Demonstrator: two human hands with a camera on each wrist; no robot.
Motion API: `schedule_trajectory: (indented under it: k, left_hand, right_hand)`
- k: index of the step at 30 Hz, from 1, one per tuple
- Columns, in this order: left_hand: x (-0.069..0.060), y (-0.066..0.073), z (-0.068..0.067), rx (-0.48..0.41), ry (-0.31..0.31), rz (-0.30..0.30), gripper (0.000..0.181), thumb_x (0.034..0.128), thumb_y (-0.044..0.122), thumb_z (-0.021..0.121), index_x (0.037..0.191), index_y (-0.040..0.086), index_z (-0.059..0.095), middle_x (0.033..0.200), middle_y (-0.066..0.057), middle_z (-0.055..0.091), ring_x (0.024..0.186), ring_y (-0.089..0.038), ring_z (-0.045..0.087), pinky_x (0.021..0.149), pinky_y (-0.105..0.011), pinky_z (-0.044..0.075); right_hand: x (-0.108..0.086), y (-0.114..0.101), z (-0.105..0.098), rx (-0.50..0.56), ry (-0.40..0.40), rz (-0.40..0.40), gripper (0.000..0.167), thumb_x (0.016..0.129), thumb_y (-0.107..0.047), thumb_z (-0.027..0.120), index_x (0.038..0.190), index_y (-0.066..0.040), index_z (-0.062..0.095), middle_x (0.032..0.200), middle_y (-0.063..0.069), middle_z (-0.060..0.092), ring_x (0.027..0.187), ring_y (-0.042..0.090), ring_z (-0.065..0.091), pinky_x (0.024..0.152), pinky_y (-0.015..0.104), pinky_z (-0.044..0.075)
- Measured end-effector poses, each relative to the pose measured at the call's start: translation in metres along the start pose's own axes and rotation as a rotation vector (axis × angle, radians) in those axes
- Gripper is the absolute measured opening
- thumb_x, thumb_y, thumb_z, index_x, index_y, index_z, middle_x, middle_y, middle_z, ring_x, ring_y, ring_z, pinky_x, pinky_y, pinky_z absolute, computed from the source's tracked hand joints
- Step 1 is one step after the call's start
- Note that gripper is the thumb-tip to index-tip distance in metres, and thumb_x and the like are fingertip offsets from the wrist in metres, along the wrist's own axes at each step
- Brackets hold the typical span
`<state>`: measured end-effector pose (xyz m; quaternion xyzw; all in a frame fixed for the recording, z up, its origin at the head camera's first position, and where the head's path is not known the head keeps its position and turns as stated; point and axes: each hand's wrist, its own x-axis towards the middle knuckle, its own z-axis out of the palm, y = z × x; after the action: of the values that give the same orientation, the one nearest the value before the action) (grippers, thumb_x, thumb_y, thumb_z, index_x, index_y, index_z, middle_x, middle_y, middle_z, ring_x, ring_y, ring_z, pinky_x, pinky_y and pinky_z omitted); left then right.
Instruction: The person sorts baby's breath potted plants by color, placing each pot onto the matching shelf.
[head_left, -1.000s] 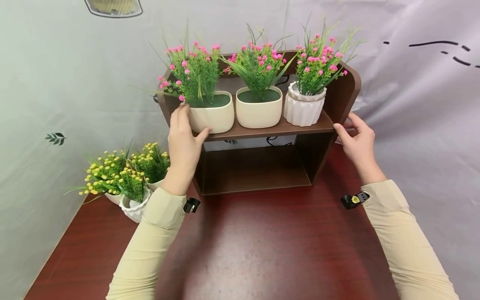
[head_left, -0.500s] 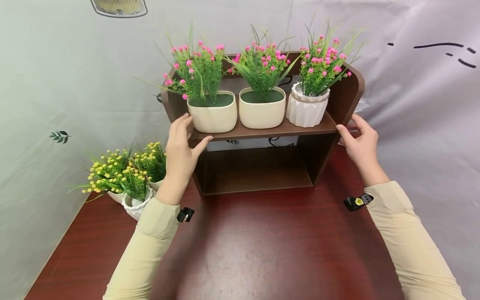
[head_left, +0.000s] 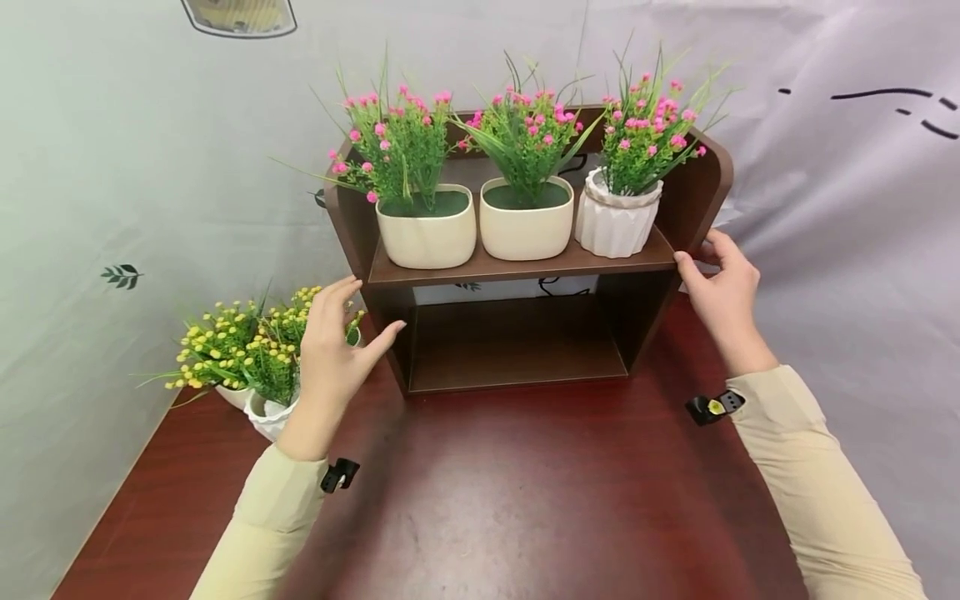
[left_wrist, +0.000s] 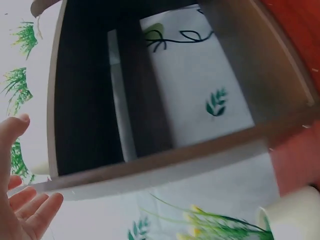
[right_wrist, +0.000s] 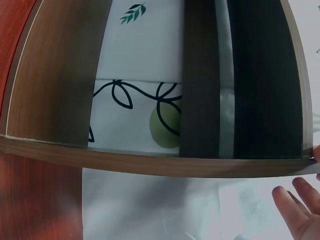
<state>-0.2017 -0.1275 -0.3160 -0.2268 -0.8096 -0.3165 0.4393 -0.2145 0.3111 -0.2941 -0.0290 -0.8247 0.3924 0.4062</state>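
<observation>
A dark brown two-tier shelf (head_left: pixel 517 333) stands against the backdrop. Along its upper board are three pots of pink flowers: two cream oval pots (head_left: pixel 427 237) (head_left: pixel 527 229) and a white ribbed pot (head_left: pixel 617 221) with cord round its neck. My left hand (head_left: pixel 330 358) is off the shelf's left side, thumb and fingers spread, holding nothing; the left wrist view shows its fingers (left_wrist: pixel 42 212) beside the side panel. At the right side my right hand (head_left: pixel 723 296) grips the panel, thumb on the front edge and fingers partly hidden outside it. Its fingertips show in the right wrist view.
Several small pots of yellow flowers (head_left: pixel 270 367) stand on the dark red table (head_left: pixel 480 492) to the left, partly behind my left hand. A pale cloth backdrop (head_left: pixel 187 183) hangs close behind and at both sides. The shelf's lower level (head_left: pixel 517 342) holds nothing.
My left hand has let go of the left cream pot and shelf edge and come down towards me, to the left. The right hand stays at the shelf's right side.
</observation>
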Motion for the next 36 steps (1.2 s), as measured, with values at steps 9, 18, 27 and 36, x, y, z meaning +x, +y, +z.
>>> schedule_trajectory:
  k: [9, 18, 27, 36]
  left_hand:
    - [-0.038, -0.022, -0.026, 0.025, 0.034, -0.019, 0.074, 0.0829, 0.057, 0.063, 0.115, -0.009, 0.057, 0.113, -0.026, 0.059, 0.104, -0.038, 0.055, 0.085, -0.007, 0.038]
    - [-0.070, -0.039, -0.050, 0.063, 0.044, -0.104, 0.077, 0.0818, 0.058, 0.063, 0.116, -0.010, 0.056, 0.113, -0.029, 0.057, 0.103, -0.040, 0.052, 0.091, -0.002, 0.032]
    - [-0.096, -0.056, -0.063, 0.114, 0.096, -0.220, 0.091, 0.0751, 0.065, 0.064, 0.121, -0.011, 0.048, 0.111, -0.034, 0.049, 0.101, -0.043, 0.046, 0.090, -0.002, 0.029]
    - [-0.119, -0.074, -0.072, 0.222, 0.108, -0.316, 0.106, 0.0690, 0.074, 0.062, 0.124, -0.013, 0.041, 0.115, -0.037, 0.042, 0.111, -0.050, 0.035, 0.101, -0.057, 0.024]
  right_hand:
    - [0.001, 0.000, -0.001, 0.045, -0.016, 0.056, 0.031, 0.083, -0.014, 0.072, 0.109, 0.000, 0.066, 0.085, -0.031, 0.053, 0.079, -0.015, 0.051, 0.070, 0.002, 0.043]
    - [0.003, 0.000, 0.002, 0.107, -0.023, 0.123, 0.035, 0.083, -0.014, 0.072, 0.114, 0.000, 0.063, 0.085, -0.027, 0.055, 0.078, -0.011, 0.054, 0.067, 0.004, 0.043]
    - [0.004, 0.004, 0.004, 0.190, -0.031, 0.163, 0.024, 0.085, -0.009, 0.068, 0.109, -0.008, 0.067, 0.083, -0.028, 0.057, 0.077, -0.010, 0.055, 0.072, 0.007, 0.042]
    - [0.001, 0.005, 0.005, 0.292, -0.032, 0.234, 0.023, 0.085, -0.008, 0.069, 0.103, -0.023, 0.067, 0.082, -0.023, 0.062, 0.071, -0.005, 0.057, 0.062, 0.008, 0.045]
